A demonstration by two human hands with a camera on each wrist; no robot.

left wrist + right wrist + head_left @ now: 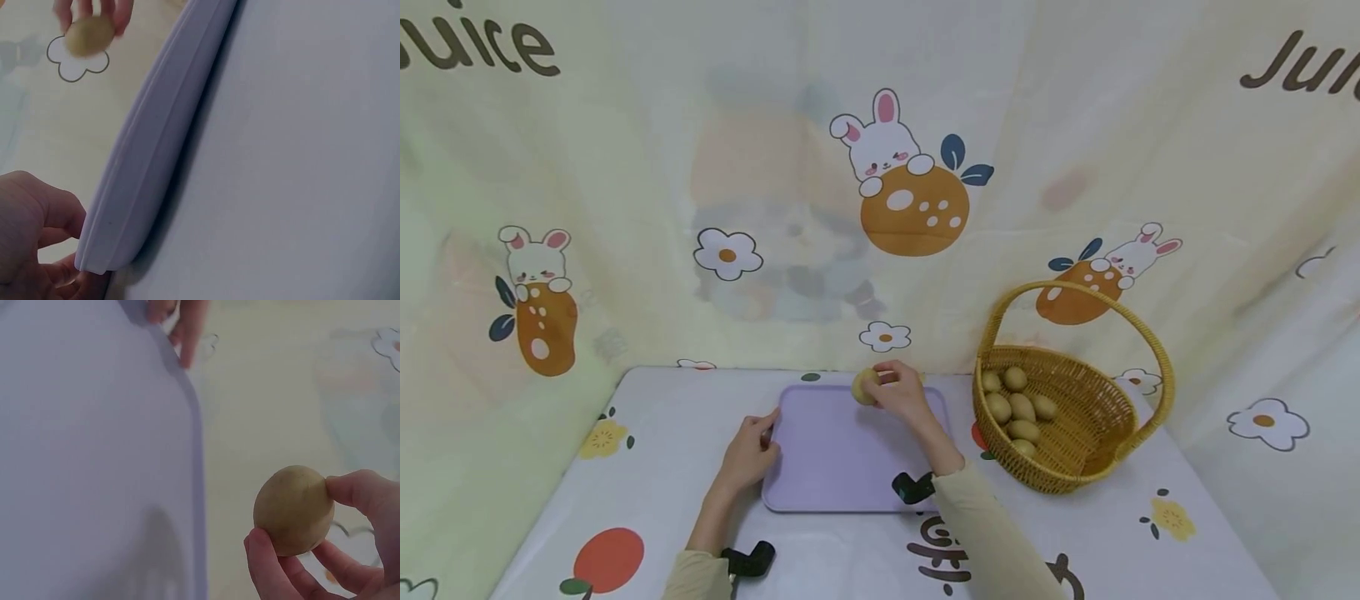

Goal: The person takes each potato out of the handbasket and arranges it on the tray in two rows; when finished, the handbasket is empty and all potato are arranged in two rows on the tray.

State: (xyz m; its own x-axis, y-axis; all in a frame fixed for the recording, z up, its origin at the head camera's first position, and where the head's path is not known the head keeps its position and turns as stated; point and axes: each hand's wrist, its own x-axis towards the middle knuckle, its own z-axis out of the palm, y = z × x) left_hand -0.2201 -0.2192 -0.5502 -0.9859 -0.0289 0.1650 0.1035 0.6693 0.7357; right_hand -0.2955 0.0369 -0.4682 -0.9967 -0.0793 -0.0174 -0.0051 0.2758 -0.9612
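Note:
Between thumb and fingertips my right hand point(901, 392) pinches a small round yellow-brown potato point(294, 510), raised over the far part of a lilac tray point(842, 454). In the left wrist view that potato point(90, 35) looks blurred. My left hand point(751, 450) grips the tray's left edge, its thumb at the rim; some of its fingers are hidden. The tray is a shallow rectangle with rounded corners and a raised rim. On the right wrist view, the left hand's fingers point(190, 331) show at the tray's edge.
A woven wicker basket point(1090, 433) with a tall arched handle stands right of the tray, with several similar potatoes point(1021, 407) along its left side. Under everything lies a white printed tablecloth point(677, 450). A patterned curtain point(805, 283) hangs behind the table.

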